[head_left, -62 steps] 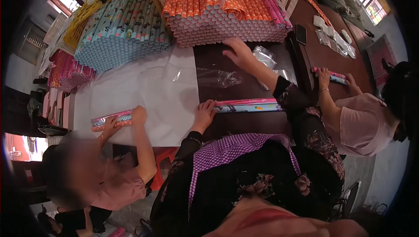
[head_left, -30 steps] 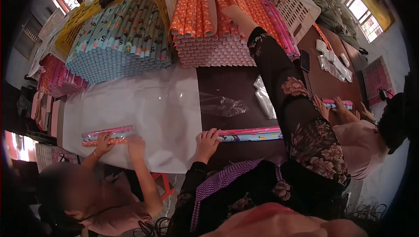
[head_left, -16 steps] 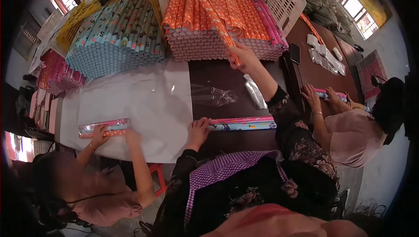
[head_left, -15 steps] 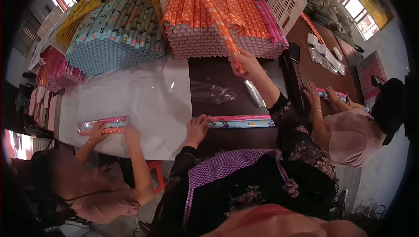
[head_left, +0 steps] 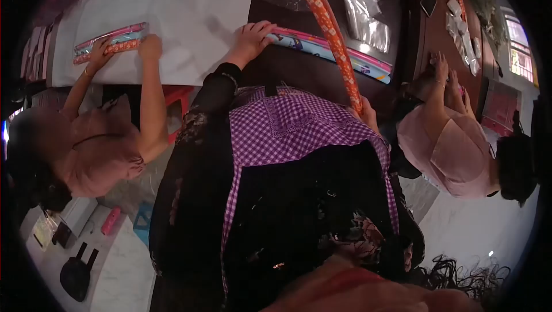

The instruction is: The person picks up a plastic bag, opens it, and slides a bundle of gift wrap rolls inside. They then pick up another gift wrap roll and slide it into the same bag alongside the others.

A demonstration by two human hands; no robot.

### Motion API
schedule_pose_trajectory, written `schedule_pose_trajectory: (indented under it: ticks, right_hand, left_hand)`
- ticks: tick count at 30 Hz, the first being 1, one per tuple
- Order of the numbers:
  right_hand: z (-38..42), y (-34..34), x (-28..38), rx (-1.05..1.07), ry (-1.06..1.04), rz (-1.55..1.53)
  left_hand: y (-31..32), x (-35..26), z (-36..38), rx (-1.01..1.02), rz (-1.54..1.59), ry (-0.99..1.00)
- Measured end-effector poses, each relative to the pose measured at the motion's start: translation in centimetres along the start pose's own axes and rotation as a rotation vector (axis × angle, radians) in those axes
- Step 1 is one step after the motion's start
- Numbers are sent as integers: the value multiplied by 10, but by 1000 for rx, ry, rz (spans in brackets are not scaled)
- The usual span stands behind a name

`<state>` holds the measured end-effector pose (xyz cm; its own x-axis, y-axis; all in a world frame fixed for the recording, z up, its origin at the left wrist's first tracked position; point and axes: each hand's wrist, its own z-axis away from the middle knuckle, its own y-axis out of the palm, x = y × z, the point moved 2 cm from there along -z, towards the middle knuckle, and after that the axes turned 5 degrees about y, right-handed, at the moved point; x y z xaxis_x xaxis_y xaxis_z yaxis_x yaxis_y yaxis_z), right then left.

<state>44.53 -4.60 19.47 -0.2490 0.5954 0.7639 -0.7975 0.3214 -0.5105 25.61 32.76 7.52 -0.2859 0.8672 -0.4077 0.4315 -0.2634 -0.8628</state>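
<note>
Nearest the camera, a purple checked apron [head_left: 299,134] over dark flowered clothes fills the middle of the view, above a pale floor [head_left: 115,266] where a dark bag [head_left: 77,274] and a small pink thing [head_left: 110,221] lie at the lower left. Past the apron stands the dark brown table [head_left: 310,73], part of it covered by a large white sheet [head_left: 172,19] that reaches its near edge. The right hand [head_left: 365,115] is low at the near edge, fingers closed round the lower end of an orange patterned roll [head_left: 328,24], which slants up and away across the table and runs out of the top of the view. The left hand [head_left: 253,37] lies flat, fingers spread and pressed on the left end of the pink and blue rolls [head_left: 339,53], which lie side by side along the near edge, just under the orange roll where it crosses them. Beyond them, clear plastic bags [head_left: 368,16] lie on the dark wood. At the left, another person's two hands [head_left: 123,47] hold a wrapped bundle of rolls [head_left: 109,39] on the white sheet. At the right, a person in pink [head_left: 448,145] has both hands on the table's right side, near small white packets [head_left: 463,36] and a phone [head_left: 428,3] toward the far corner.
</note>
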Motion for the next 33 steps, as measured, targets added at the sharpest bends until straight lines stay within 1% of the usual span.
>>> schedule_pose_trajectory:
  ticks: [1,3,4,5,7,8,9,11,12,13,15,16,18,20,22,23,26,27,29,31,32,33]
  right_hand:
    - [13,-8,-16,33,88,-82]
    - [27,-30,-67,-24,-18,71]
    - [35,-35,-66,-44,-159,107]
    - [40,-44,-66,-42,-159,100]
    - [50,-60,-60,65,-21,240]
    - [51,-66,-53,56,-97,377]
    - [48,-71,-54,56,-92,372]
    - [36,-77,-57,105,-270,612]
    - [28,-78,-45,190,-214,569]
    - [19,-78,-46,192,-214,567]
    - [-4,-75,-47,203,-276,732]
    - [-17,-75,-56,258,-159,748]
    - [-40,-78,-63,276,-96,716]
    - [-55,-80,-67,275,-101,696]
    - [-67,-81,-71,202,-118,736]
    - [-72,-81,-74,209,-117,732]
    - [-83,-81,-77,143,-263,664]
    - [-86,-81,-84,148,-258,660]
    - [-91,-82,-101,158,-114,563]
    - [-94,-80,-96,130,-120,600]
    - [-94,-80,-94,106,-158,603]
    - [-94,-81,-93,80,-195,607]
  left_hand:
    - [1,-2,2,9,-7,-10]
    - [-7,-6,1,66,-15,-7]
    - [-8,-5,1,103,-32,-3]
    - [-9,-3,0,109,-37,-3]
    - [-8,0,1,78,-45,50]
    - [-8,1,2,86,-44,53]
    - [-7,2,1,121,-27,43]
    - [-3,7,0,163,-10,37]
    - [-1,8,0,148,-36,56]
    - [-1,8,0,130,-65,73]
    - [-1,10,0,136,-53,83]
    - [-2,10,0,139,-39,93]
    - [-4,12,1,157,-45,86]
    - [-3,12,0,177,-46,80]
    - [-1,13,1,174,-31,84]
    - [0,14,1,181,-31,79]
    - [1,17,3,170,-54,113]
    - [0,17,2,189,-16,102]
    - [-3,15,1,215,26,92]
    - [-8,11,1,205,-30,118]
    - [-10,9,0,209,-25,126]
    - [-11,9,1,274,4,103]
